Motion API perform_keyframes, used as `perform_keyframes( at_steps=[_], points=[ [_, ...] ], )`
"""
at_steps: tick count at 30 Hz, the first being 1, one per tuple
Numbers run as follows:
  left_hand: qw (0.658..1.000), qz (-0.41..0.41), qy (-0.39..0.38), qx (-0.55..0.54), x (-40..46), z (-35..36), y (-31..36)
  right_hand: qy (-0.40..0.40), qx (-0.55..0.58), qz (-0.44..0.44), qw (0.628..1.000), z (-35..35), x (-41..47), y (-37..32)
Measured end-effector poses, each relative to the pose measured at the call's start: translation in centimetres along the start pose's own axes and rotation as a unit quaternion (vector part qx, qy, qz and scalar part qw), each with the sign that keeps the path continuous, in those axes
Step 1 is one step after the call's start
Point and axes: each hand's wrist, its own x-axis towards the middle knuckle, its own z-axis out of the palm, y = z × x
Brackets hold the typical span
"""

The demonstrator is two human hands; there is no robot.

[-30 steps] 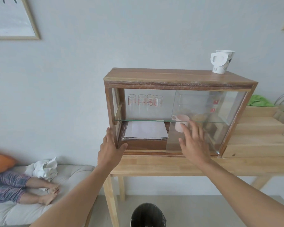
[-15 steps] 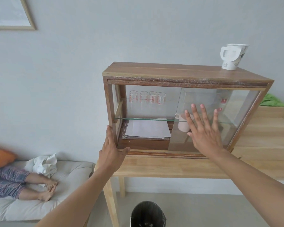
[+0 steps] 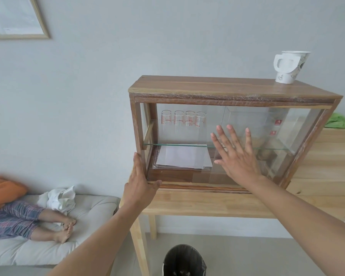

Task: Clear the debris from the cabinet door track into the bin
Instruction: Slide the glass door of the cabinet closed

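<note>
A: Where's the cabinet (image 3: pixel 229 90)?
B: Center-right of frame, on a wood table (image 3: pixel 207 206). Bin (image 3: pixel 184 259) is at bottom center, on the floor under the table edge.
A: Hands?
B: Left hand (image 3: pixel 139 188) wraps the cabinet's lower-left corner post, thumb lying along the bottom track (image 3: pixel 197 186). Right hand (image 3: pixel 235 156) is flat w/ fingers spread, palm pressed on the glass door (image 3: pixel 267 144), holding nothing.
A: Debris?
B: Can't tell; track's too small to make out.
A: Anything else?
B: Four glasses (image 3: pixel 183 120) on the upper shelf, papers (image 3: pixel 184 157) below, paper cup (image 3: pixel 290 66) on top at upper right.
</note>
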Motion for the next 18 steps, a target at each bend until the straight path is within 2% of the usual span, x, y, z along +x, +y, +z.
perform_keyframes(
  at_steps=[18],
  points=[
    [0.998, 0.011, -0.039, 0.05, -0.4, -2.0, 0.4, 0.031, 0.03, -0.06, 0.997, -0.8, 7.6, -10.2]
  ],
)
